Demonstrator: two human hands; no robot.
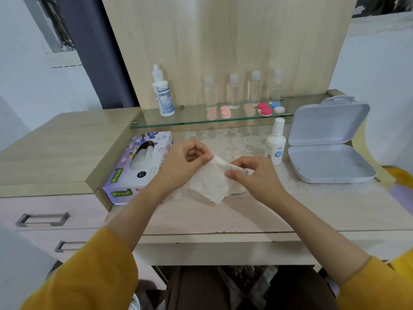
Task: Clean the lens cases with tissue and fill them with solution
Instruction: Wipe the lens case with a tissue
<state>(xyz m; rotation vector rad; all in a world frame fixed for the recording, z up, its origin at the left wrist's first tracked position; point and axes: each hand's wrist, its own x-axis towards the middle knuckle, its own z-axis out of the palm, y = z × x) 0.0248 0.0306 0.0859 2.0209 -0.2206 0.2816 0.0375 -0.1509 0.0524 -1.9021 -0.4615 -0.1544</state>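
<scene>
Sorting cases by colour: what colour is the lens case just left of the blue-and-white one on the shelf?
The lens case has red caps; head view.

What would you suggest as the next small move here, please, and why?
Probably let the right hand release the tissue and reach for the red lens case on the glass shelf: it and the left hand both pinch the tissue over the table, no case shows in it, and the cases sit on that shelf.

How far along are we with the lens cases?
Done: a white tissue is out of the floral tissue box. In hand: left hand and right hand pinch it. Left: round pink, red and blue lens cases sit untouched on the glass shelf; no wiping or filling shows.
</scene>
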